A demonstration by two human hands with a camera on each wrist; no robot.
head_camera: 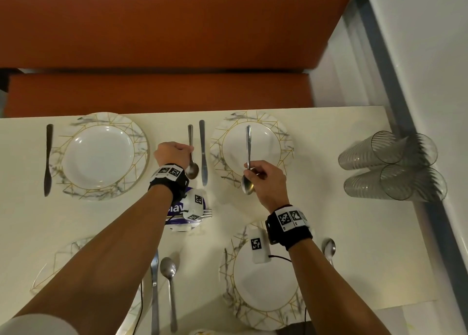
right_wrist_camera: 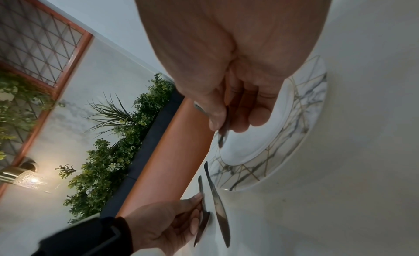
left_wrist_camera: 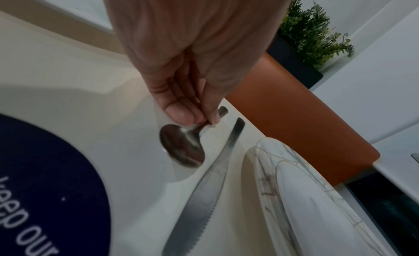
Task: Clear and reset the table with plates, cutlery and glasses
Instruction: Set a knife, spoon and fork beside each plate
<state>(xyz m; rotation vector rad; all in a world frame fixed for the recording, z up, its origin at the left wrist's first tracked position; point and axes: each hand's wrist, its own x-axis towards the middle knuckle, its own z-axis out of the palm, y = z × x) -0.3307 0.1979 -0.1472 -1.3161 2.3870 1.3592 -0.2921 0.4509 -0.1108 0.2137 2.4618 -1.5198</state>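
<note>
1. Nearest the head camera, both forearms reach out over the cream table (head_camera: 354, 233), each wrist wearing a black band with square coded tags.
2. Pinched at its neck by the left hand (head_camera: 173, 154), one spoon (head_camera: 191, 157) lies on the table just beside a serrated knife (head_camera: 203, 154).
3. Fingers of the right hand (head_camera: 266, 180) curl round a second spoon (head_camera: 248, 162), held above the far right plate (head_camera: 283, 134).
4. Both spoons look light, stiff and slippery; the narrow neck above the bowl seems the surest hold.
5. Clear tumblers (head_camera: 390, 167) lie on their sides at the right edge, probably fragile.
6. Partly readable white writing on the dark blue disc (left_wrist_camera: 45, 170) says "keep our".
</note>
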